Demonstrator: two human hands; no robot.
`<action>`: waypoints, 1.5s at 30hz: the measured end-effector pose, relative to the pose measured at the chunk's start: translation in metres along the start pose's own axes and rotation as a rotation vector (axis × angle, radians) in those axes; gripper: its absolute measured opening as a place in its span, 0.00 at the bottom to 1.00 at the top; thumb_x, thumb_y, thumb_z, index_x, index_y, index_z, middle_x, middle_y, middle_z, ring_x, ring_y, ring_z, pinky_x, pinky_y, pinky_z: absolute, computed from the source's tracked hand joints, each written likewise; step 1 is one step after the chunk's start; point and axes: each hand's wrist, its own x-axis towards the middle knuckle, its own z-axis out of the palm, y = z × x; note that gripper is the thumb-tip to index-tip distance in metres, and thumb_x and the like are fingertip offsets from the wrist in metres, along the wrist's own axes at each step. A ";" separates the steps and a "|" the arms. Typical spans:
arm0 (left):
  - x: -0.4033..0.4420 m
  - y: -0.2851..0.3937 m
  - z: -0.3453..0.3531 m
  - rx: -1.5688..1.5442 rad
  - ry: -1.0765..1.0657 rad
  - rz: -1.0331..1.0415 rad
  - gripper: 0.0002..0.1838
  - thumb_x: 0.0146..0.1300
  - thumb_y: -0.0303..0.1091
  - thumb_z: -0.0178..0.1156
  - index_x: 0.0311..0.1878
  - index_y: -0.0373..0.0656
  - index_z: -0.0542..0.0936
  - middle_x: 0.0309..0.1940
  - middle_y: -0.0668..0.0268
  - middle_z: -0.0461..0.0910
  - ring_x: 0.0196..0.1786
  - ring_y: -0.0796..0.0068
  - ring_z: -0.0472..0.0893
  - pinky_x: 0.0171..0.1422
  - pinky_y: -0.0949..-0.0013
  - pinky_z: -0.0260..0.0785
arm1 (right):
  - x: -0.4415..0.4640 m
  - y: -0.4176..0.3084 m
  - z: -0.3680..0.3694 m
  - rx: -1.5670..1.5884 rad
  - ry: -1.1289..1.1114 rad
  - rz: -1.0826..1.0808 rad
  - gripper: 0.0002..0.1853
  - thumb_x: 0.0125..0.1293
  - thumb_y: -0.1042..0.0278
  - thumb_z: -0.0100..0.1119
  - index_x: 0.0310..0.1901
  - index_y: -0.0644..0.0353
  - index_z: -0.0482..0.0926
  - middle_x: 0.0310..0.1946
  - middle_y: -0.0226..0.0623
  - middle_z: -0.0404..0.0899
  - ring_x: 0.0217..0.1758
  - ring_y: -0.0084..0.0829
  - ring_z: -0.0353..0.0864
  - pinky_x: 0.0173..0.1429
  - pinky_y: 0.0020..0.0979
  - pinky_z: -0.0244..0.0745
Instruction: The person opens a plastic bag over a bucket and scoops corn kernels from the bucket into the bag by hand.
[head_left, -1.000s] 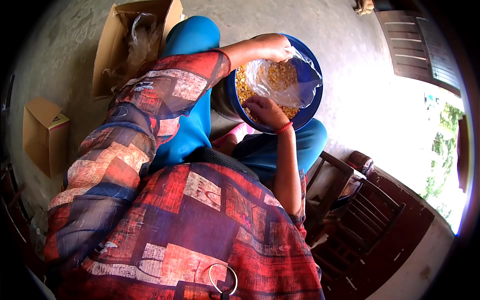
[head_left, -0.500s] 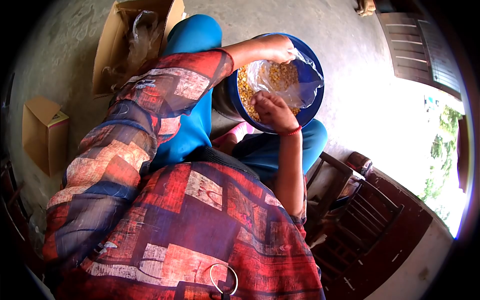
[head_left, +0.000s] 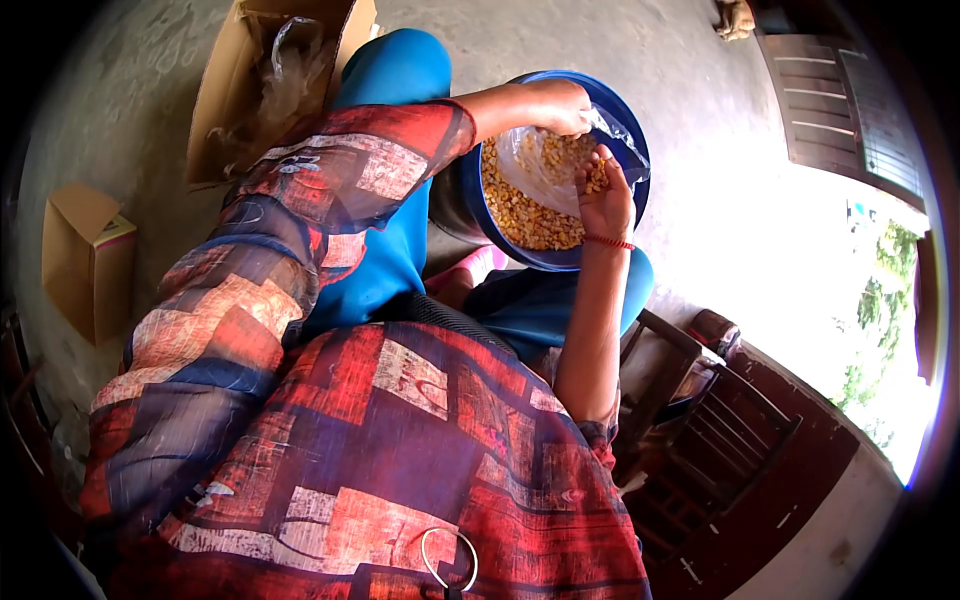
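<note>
A blue-rimmed bucket (head_left: 466,185) stands between my knees, holding yellow-brown kernels (head_left: 530,218). My left hand (head_left: 560,106) is closed on the upper edge of a clear plastic bag (head_left: 535,165), which hangs open inside the bucket with kernels in or behind it. Palm up and fingers curled, my right hand (head_left: 606,203) cups some kernels (head_left: 597,178) at the bag's right side, over the bucket. A red bracelet circles the right wrist.
An open cardboard box (head_left: 222,110) with clear plastic inside is at the upper left. A smaller box (head_left: 112,285) stands at the left. Dark wooden furniture (head_left: 735,420) is at the lower right, and a slatted panel (head_left: 812,95) at the upper right.
My right hand has risen from the kernels in the bucket, moved right and turned palm up, with kernels now showing in it. My left hand still grips the bag's edge.
</note>
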 end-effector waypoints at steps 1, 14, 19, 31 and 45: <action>0.000 0.000 0.000 0.003 0.002 0.006 0.13 0.52 0.41 0.53 0.23 0.42 0.79 0.19 0.58 0.77 0.26 0.62 0.77 0.34 0.61 0.66 | 0.002 0.001 0.000 -0.042 0.077 -0.027 0.12 0.63 0.70 0.42 0.46 0.66 0.69 0.34 0.37 0.74 0.37 0.28 0.74 0.43 0.28 0.74; -0.007 0.011 -0.009 -0.234 -0.050 -0.018 0.18 0.59 0.45 0.48 0.25 0.42 0.78 0.21 0.66 0.77 0.18 0.75 0.73 0.20 0.72 0.67 | -0.023 -0.003 0.024 -0.425 0.128 -0.166 0.13 0.62 0.67 0.48 0.45 0.63 0.73 0.39 0.36 0.75 0.39 0.25 0.74 0.43 0.26 0.72; -0.006 0.013 -0.008 -0.197 -0.058 -0.032 0.18 0.59 0.45 0.49 0.26 0.42 0.78 0.21 0.66 0.77 0.17 0.74 0.73 0.21 0.71 0.67 | -0.053 0.001 0.048 -1.032 -0.363 0.231 0.11 0.63 0.65 0.48 0.41 0.61 0.76 0.29 0.28 0.76 0.28 0.18 0.72 0.30 0.18 0.68; -0.010 0.013 -0.009 -0.176 -0.075 -0.026 0.17 0.58 0.43 0.48 0.26 0.41 0.79 0.19 0.65 0.75 0.18 0.75 0.72 0.21 0.70 0.67 | -0.038 0.062 0.023 -1.863 -0.536 0.091 0.15 0.59 0.56 0.46 0.37 0.58 0.75 0.32 0.49 0.77 0.38 0.46 0.76 0.43 0.38 0.68; -0.009 0.012 -0.008 -0.172 -0.110 -0.010 0.16 0.58 0.42 0.48 0.27 0.40 0.78 0.15 0.66 0.72 0.17 0.76 0.70 0.20 0.70 0.65 | -0.033 0.060 0.028 -1.589 -0.591 0.021 0.15 0.59 0.57 0.48 0.34 0.62 0.75 0.26 0.48 0.76 0.32 0.41 0.76 0.40 0.35 0.68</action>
